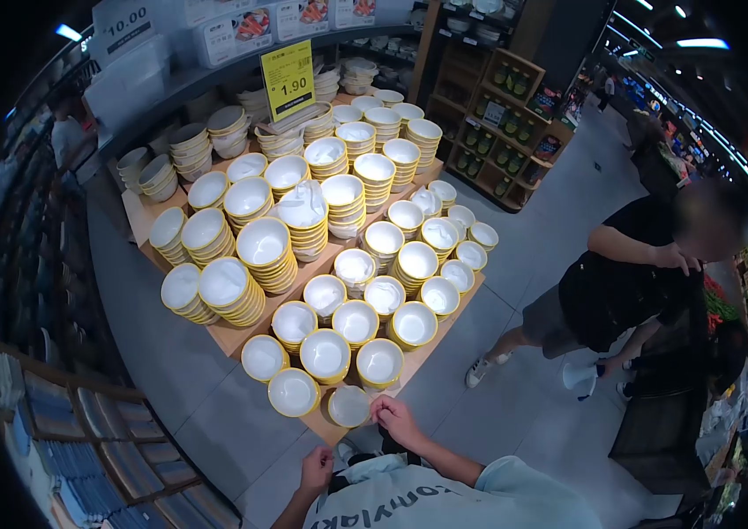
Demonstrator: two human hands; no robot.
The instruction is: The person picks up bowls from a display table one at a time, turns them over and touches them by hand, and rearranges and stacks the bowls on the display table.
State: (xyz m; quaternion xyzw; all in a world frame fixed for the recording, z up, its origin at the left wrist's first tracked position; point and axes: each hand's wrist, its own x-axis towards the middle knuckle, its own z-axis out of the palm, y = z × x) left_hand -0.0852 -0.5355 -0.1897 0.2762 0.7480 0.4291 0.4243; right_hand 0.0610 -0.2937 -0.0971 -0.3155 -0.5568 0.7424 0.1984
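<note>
At the near corner of the display, my right hand [398, 421] has its thumb and fingers at the right rim of a small white bowl [349, 407]. My left hand [316, 469] hangs in a loose fist below and left of that bowl, apart from it, with nothing visible in it. Right behind stand stacks of white bowls with yellow rims, among them a near-left bowl stack [293, 392] and a near-right bowl stack [380, 363].
A wooden stepped display [431, 363] carries several bowl stacks. A yellow price sign [288, 81] rises at its back. Shelves of folded cloths [83, 467] line the lower left. To the right, a person in dark clothes [608, 286] stands on the grey floor [515, 414].
</note>
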